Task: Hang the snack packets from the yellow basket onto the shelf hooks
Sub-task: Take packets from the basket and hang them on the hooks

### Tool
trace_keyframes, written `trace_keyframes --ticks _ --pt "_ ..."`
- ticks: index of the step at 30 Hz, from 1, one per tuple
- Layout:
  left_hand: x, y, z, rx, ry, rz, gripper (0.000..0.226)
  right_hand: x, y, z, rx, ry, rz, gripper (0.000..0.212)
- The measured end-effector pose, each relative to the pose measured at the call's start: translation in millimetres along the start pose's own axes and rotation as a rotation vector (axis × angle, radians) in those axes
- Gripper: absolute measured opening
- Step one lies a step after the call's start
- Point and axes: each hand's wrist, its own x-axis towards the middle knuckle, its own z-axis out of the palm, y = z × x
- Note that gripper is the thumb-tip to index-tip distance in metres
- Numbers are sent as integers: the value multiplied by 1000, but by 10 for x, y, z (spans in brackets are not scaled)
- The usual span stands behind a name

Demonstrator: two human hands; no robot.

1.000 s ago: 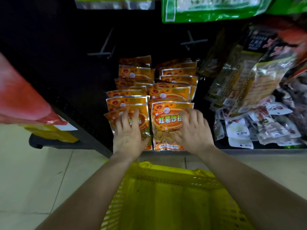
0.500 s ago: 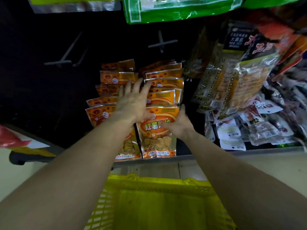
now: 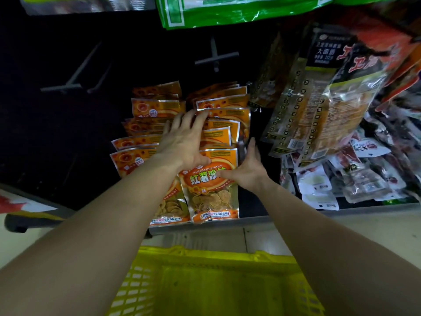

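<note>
Two rows of orange snack packets (image 3: 157, 108) hang in front of the dark shelf back. My left hand (image 3: 184, 140) lies flat with fingers spread across the packets between both rows, holding nothing. My right hand (image 3: 248, 169) grips the right edge of the front orange packet (image 3: 211, 197) of the right row, thumb on its face and fingers behind it. The yellow basket (image 3: 205, 254) sits below my forearms; no packet shows in its visible part. Two bare shelf hooks (image 3: 214, 55) (image 3: 73, 76) stick out above the rows.
Large clear and dark packets (image 3: 319, 110) hang close on the right, over a pile of small white packets (image 3: 319, 185). A green bag (image 3: 227, 10) hangs overhead. The grey shelf edge (image 3: 296, 215) runs below the packets, and a red packet (image 3: 13, 201) shows at the far left.
My left hand rose from the front left packet onto packets further back. My right hand slid from the front packet's face to its right edge. The view moved closer and rightward.
</note>
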Motion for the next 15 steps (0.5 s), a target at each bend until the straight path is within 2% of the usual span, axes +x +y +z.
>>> trace_keyframes --ticks 3,5,10,15 --pt "54 -15 13 17 -11 -22 125 40 13 55 123 -106 -29 122" --pt "63 -18 27 23 -8 -38 120 29 33 101 126 -130 -41 119" --pt "153 -17 -29 -8 -25 -24 128 12 -32 -92 33 60 -83 141" --pt "369 19 -179 -126 -77 7 138 251 -201 -277 39 -11 -113 153"
